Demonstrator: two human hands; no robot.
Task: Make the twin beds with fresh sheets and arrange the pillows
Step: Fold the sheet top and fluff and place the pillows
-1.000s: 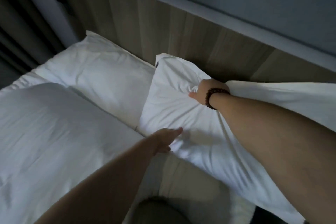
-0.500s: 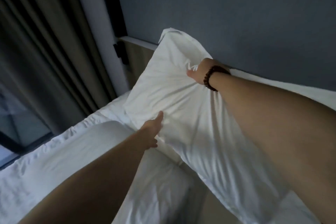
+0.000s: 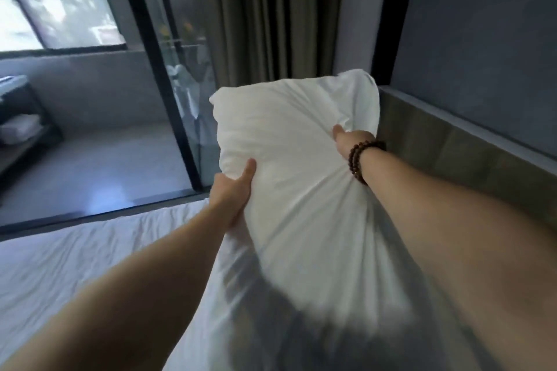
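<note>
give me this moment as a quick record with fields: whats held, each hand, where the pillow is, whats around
held item: white pillow
left hand: grips the pillow's left edge, thumb on the front
right hand: grips bunched fabric at the pillow's right edge
wrist: bead bracelet on the right wrist
pillow position: held up over the bed, tilted; lower end blurred
bed: white bed sheet, wrinkled
right of pillow: wooden headboard
behind pillow: curtain and glass door
</note>
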